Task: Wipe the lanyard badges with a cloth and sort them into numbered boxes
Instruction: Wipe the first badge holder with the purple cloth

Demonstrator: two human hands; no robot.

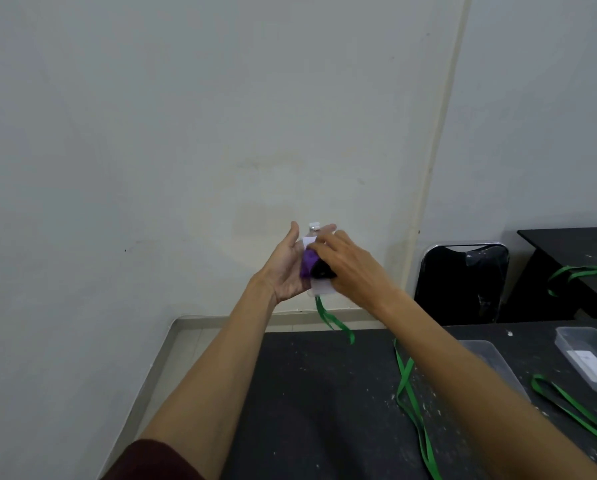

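Note:
I hold both hands up in front of the wall, above the black table (318, 393). My left hand (285, 268) lies palm up with straight fingers under a clear lanyard badge (319, 289). The badge's white clip shows at the top, and its green strap (335, 322) hangs down toward the table. My right hand (350, 263) grips a purple and black cloth (309, 263) and presses it onto the badge's face. Most of the badge is hidden by the cloth and my fingers.
A clear box (591, 358) with a white label stands at the right of the table; another clear box (491, 358) lies partly under my right arm. Green lanyards (411, 400) trail across the table. A black chair (463, 282) and a second table (574, 258) stand behind.

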